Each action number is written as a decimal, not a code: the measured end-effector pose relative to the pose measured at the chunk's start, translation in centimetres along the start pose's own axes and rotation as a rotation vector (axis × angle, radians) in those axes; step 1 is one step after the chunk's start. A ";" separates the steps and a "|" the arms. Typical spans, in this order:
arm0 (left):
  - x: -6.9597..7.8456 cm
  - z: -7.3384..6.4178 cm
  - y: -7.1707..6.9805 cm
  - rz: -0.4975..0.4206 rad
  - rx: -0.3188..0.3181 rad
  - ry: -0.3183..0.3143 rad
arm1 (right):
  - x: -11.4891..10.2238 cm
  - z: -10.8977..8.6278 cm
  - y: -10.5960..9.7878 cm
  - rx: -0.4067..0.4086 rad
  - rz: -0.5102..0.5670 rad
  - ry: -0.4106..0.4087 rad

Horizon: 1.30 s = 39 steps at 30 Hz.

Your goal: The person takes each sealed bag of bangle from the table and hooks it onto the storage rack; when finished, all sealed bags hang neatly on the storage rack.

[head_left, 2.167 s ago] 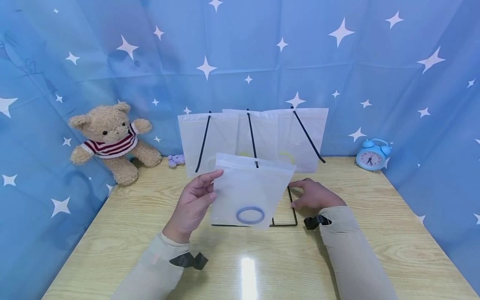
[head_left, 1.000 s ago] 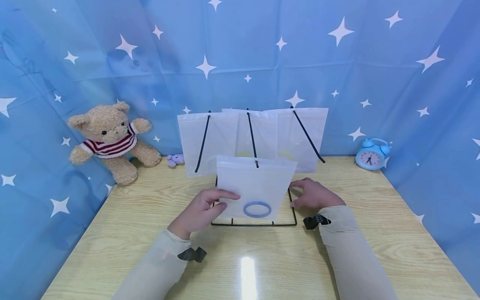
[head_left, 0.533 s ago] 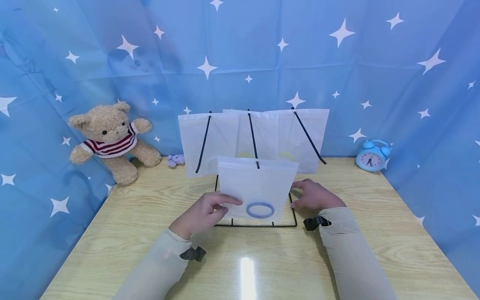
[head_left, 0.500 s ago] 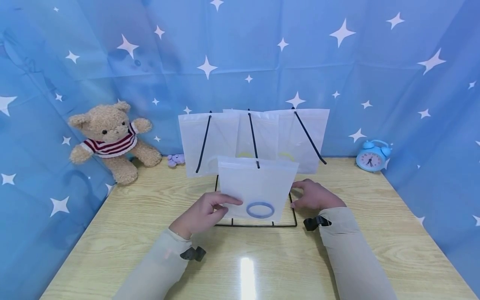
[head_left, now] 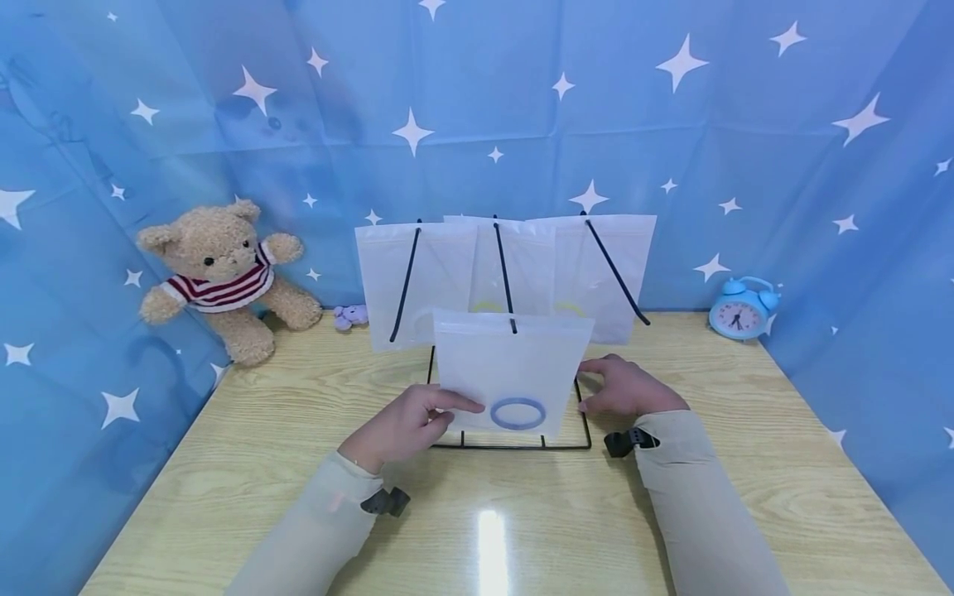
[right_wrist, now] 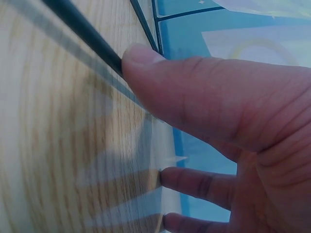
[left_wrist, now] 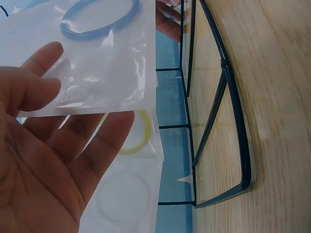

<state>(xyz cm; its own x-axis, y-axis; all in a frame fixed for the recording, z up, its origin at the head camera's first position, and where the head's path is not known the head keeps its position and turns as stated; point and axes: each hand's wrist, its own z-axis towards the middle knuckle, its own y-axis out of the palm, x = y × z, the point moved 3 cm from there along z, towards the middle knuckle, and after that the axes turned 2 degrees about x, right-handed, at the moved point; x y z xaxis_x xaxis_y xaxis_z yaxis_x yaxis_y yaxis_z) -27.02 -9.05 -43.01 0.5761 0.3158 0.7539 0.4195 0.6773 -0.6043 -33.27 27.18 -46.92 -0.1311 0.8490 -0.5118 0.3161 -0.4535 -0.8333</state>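
Note:
A black wire display rack (head_left: 507, 448) stands on the table with frosted zip bags on its hooks. On the front hook (head_left: 513, 324) hangs a frosted zip bag (head_left: 477, 356) with a blue ring (head_left: 517, 414), bangle-like, inside. My left hand (head_left: 406, 422) is at this bag's left edge, its index finger lying straight across the front. In the left wrist view, other fingers (left_wrist: 109, 136) reach behind the bag's edge. My right hand (head_left: 626, 389) holds the rack's right base rod; its thumb (right_wrist: 160, 77) presses the rod in the right wrist view, index finger mostly hidden.
Three more bags hang behind: a left bag (head_left: 380, 265), a middle bag (head_left: 484, 265) and a right bag (head_left: 633, 257). A teddy bear (head_left: 216, 257) and a small purple toy (head_left: 350, 317) are at the left. A blue alarm clock (head_left: 738, 319) stands at the right.
The front bag has swung from tilted to hanging nearly level. My left hand has moved right and down, from its upper left edge to low on its front. The right hand stays put.

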 end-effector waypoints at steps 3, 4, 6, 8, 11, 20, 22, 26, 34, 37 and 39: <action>0.1 0.0 0.0 0.005 -0.006 -0.010 | -0.1 -0.1 -0.1 -0.004 -0.009 -0.004; 0.1 0.1 0.0 0.005 -0.006 -0.012 | -0.2 -0.1 -0.1 -0.005 -0.010 -0.005; 0.1 0.1 0.0 0.006 -0.006 -0.013 | -0.2 -0.1 -0.1 -0.006 -0.009 -0.006; 0.0 0.1 0.1 0.010 -0.004 -0.012 | -0.3 -0.2 -0.1 -0.006 -0.007 -0.007; 0.1 0.1 0.1 0.016 -0.001 -0.011 | -0.3 -0.3 -0.1 -0.002 -0.006 -0.012; 0.2 0.0 0.1 0.029 -0.001 -0.018 | -0.2 -0.2 -0.1 0.002 -0.018 -0.032; 0.0 0.0 0.1 0.034 -0.001 -0.015 | -0.1 -0.2 -0.1 0.002 -0.011 -0.030; -0.1 0.0 0.2 0.033 0.003 -0.008 | 0.2 -0.1 0.0 0.000 0.007 -0.026; -0.6 0.0 0.3 -0.006 -0.010 -0.046 | 0.4 0.1 0.2 -0.001 0.012 0.001; -0.7 0.0 0.3 -0.029 -0.006 -0.065 | 0.3 0.1 0.2 -0.004 0.011 0.011; -0.7 -0.1 0.3 -0.041 0.000 -0.068 | 0.2 0.0 0.1 -0.006 0.011 0.015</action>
<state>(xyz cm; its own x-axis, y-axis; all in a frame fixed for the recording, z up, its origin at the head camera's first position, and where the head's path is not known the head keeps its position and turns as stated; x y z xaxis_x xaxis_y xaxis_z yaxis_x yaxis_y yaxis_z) -27.26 -9.10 -43.79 0.5099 0.3320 0.7936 0.4418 0.6905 -0.5727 -33.23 27.29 -47.10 -0.1134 0.8480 -0.5177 0.3229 -0.4613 -0.8264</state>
